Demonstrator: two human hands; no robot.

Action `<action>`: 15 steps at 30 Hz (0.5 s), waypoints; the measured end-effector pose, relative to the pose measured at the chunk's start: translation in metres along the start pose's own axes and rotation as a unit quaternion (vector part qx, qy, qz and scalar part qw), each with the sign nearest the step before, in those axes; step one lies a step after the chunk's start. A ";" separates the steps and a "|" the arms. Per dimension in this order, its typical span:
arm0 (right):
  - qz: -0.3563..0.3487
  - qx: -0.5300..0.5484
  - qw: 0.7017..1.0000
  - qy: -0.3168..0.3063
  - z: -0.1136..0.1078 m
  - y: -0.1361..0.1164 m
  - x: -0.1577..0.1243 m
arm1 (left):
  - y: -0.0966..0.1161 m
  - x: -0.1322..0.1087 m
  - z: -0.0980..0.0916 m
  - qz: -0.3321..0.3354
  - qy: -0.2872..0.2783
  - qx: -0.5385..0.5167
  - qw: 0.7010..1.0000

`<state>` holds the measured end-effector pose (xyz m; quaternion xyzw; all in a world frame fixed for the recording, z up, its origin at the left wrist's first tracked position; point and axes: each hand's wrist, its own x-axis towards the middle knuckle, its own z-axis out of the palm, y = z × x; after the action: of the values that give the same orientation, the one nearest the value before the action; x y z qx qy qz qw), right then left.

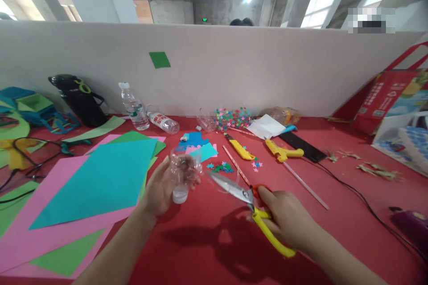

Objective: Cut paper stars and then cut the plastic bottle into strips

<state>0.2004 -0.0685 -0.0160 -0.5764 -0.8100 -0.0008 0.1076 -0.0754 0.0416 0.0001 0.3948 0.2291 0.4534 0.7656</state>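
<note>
My left hand (159, 189) is closed around a clear piece of plastic bottle (182, 164), held above the red table with its white cap (180, 194) pointing down. In my right hand (290, 216) is a pair of scissors (236, 190) with one red and one yellow handle. Their blades point left toward the bottle piece and look apart from it; a thin clear strip or loop shows faintly by the blades. Beyond them lie colourful star sequins (220, 167), a yellow utility knife (242, 149) and a patterned straw (236, 164).
Coloured paper sheets (96, 182) are stacked on the left. Along the white partition (200, 71) are a black flask (78, 100), an upright bottle (133, 107) and a lying bottle (163, 122). A yellow glue gun (282, 150), black cable (354, 189) and red bag (384, 95) are on the right.
</note>
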 end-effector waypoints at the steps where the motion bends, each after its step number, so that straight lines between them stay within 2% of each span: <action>1: -0.011 -0.008 1.000 0.002 -0.001 -0.001 0.000 | 0.000 0.001 0.000 0.004 0.021 -0.008 1.000; 4: -0.021 -0.029 0.999 0.006 -0.001 -0.003 0.000 | 0.001 0.001 0.004 0.008 0.058 -0.018 0.998; 9: -0.011 -0.001 0.999 0.034 0.002 0.003 0.002 | 0.001 -0.001 0.009 0.005 0.065 -0.018 0.998; 13: 0.069 0.078 0.993 0.063 0.001 0.010 0.005 | -0.001 -0.003 0.014 0.029 0.061 0.012 0.998; 15: 0.128 0.163 0.976 0.072 0.000 0.012 0.008 | -0.002 -0.004 0.019 0.037 0.067 0.039 0.996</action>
<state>0.2094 -0.0569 -0.0163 -0.6489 -0.7086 0.1039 0.2569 -0.0625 0.0298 0.0097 0.4012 0.2828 0.4975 0.7152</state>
